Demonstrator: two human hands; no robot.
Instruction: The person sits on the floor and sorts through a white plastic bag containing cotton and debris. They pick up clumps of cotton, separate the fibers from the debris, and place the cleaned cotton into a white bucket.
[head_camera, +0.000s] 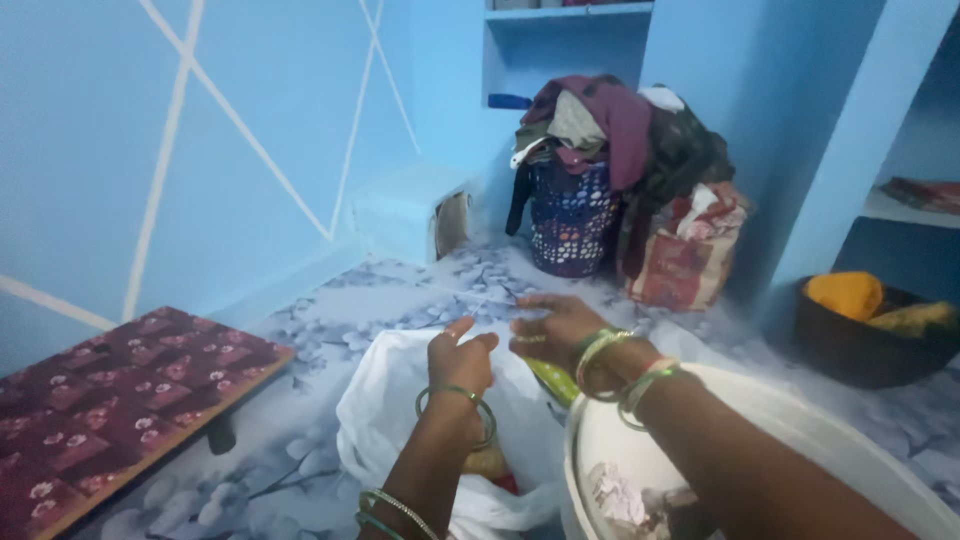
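White plastic bag held open by both hands, beside white bucket

Home room, blue painted walls, overflowing laundry basket, floral floor covering, low padded seat

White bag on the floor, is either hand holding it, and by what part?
The left hand pinches the white bag at its upper edge. The right hand hovers open beside it; whether it grips anything cannot be told.
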